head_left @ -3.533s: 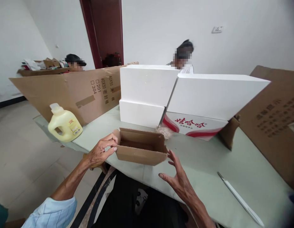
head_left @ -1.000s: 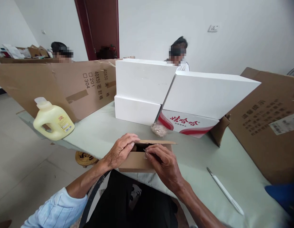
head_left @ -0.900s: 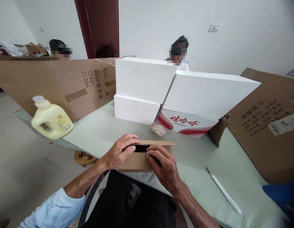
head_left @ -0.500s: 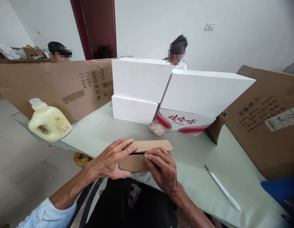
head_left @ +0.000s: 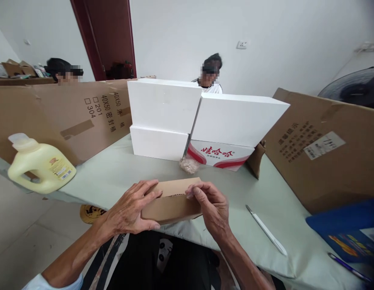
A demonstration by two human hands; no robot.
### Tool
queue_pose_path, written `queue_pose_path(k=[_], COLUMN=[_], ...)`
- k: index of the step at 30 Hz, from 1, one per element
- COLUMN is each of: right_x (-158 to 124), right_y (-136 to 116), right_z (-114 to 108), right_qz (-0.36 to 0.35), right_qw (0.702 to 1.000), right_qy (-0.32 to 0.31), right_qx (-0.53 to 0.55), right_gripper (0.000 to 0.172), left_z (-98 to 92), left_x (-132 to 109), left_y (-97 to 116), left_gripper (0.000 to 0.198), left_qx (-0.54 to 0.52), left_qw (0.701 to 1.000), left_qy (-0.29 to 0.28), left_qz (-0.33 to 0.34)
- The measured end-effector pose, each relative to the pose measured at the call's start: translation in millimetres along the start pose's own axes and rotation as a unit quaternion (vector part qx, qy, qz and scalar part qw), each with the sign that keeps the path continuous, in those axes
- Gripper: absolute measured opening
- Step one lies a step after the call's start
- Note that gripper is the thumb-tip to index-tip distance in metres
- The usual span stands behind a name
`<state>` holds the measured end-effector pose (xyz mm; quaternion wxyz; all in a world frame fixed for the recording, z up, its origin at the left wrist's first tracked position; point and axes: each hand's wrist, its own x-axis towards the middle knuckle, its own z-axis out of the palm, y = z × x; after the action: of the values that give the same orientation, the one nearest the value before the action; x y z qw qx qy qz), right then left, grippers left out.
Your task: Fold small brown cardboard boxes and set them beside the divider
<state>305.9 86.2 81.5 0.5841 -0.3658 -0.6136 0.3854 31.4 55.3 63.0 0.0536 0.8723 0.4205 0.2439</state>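
from here i have my left hand (head_left: 129, 207) gripping the left end of the small cardboard box (head_left: 171, 209), thumb low on its front. my right hand (head_left: 215, 207) pinches what looks like clear film (head_left: 190, 193) at the box's right end. the box sits between both hands, nearer me than a wrapped bundle (head_left: 188, 165).

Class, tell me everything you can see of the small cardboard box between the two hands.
The small cardboard box is plain brown, long and low, and looks like corrugated board. Its top flap is folded forward, nearly closed, with a rough front edge. It sits slightly slanted near the table's front edge. The left hand grips its left end; the right hand is at its right end, pinching what looks like clear film. Its inside is hidden.
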Motion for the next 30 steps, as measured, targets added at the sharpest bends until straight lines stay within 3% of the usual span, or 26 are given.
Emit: queue_pose_path(k=[4,9,14,19,24,30], right_x=[29.5,68.3,94.9,119.9,138.4,145.9], right_y=[10.1,72.0,143.3,189.5,223.3,241.8], right_z=[-38.7,-73.6,-68.2,-60.7,-58.6,-61.2], right_qz=[-0.026,0.006,0.028,0.023,0.025,0.022], right_qw=[0.997,0.993,0.988,0.984,0.981,0.978], right_qy=[0.069,0.067,0.061,0.077,0.090,0.087], right_qx=[-0.024,-0.101,-0.142,-0.157,-0.170,-0.187], right_gripper=[0.026,0.035,0.045,0.044,0.045,0.035], left_z=[1.5,3.9,8.7,13.1,12.4,13.1], left_x=[-3.2,-5.8,-8.4,-11.1,-5.8,-1.3], left_y=[1.9,7.3,7.0,3.3,3.5,3.4], left_gripper=[0.085,0.081,0.082,0.088,0.090,0.094], left_qx=[0.003,0.001,-0.005,-0.006,-0.012,-0.016], left_qw=[1.000,1.000,1.000,1.000,1.000,1.000], left_qy=[0.007,0.014,0.021,0.012,0.010,0.000], left_qz=[0.008,0.001,-0.012,-0.019,-0.018,-0.016])
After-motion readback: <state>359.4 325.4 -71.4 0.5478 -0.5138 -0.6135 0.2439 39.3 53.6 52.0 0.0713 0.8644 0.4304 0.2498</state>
